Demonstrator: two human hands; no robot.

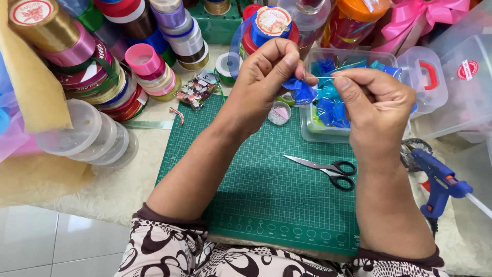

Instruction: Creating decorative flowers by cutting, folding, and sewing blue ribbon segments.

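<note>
Left hand: the left hand is raised above the green cutting mat, fingers curled in and thumb pressed to fingertips, pinching a small blue ribbon bow.
Right hand: the right hand faces it from the other side, thumb and forefinger closed on a thin thread that runs straight across to the bow; the remaining fingers are folded loosely into the palm.
Bow: the bow sits between the two hands, in the air, just in front of a clear plastic box that holds more blue bows.
On the mat: a pair of black-handled scissors lies shut between the forearms, near the right wrist and touching neither arm; a small round dish stands just below the left hand.
To the right: a blue glue gun lies off the mat's edge, beside the right forearm.
To the left: rolls of ribbon in gold, pink, red and purple are stacked behind a row of clear round tubs lying on their side.
Behind the hands: a blue-and-red ribbon spool, a pink bow and a clear case with a red handle crowd the back of the table.
</note>
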